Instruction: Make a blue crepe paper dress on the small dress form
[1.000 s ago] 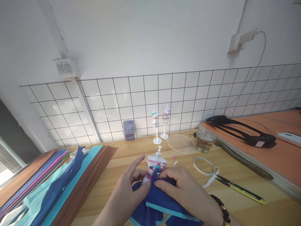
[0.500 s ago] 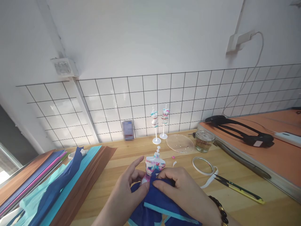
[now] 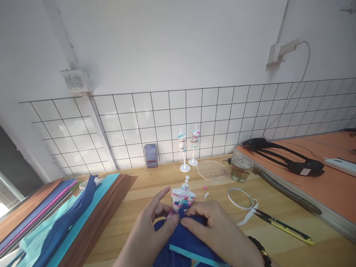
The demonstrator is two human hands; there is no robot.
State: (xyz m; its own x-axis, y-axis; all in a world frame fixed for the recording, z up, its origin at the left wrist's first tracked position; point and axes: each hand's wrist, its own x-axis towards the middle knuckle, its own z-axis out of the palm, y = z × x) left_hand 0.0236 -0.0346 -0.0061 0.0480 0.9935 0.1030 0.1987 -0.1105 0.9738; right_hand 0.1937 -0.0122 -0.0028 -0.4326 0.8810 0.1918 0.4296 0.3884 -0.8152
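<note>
A miniature dress form [image 3: 183, 193] stands close in front of me, white with pink and teal markings on its bust. Around its waist and below hangs a dark blue sheet [image 3: 183, 235] with a light blue edge, thin like paper or cloth. My left hand [image 3: 152, 222] is curled round the form's waist from the left, its thumb pressing at the top of the blue sheet and its index finger raised. From the right, my right hand [image 3: 213, 222] pinches the sheet's upper edge between thumb and fingers. The form's lower part is hidden.
Two more dress forms [image 3: 183, 148] stand near the wall beside a clear disc [image 3: 213, 171] holding tiny beads. To the right are a glass jar [image 3: 241, 168], a tape roll [image 3: 240, 198], a yellow-black cutting tool [image 3: 283, 224] and a black headset [image 3: 283, 155]. Coloured sheets [image 3: 102, 215] lie left.
My left thumb has moved slightly up and right, closer to my right fingers at the waist. The blue sheet and the form have shifted slightly down in view.
</note>
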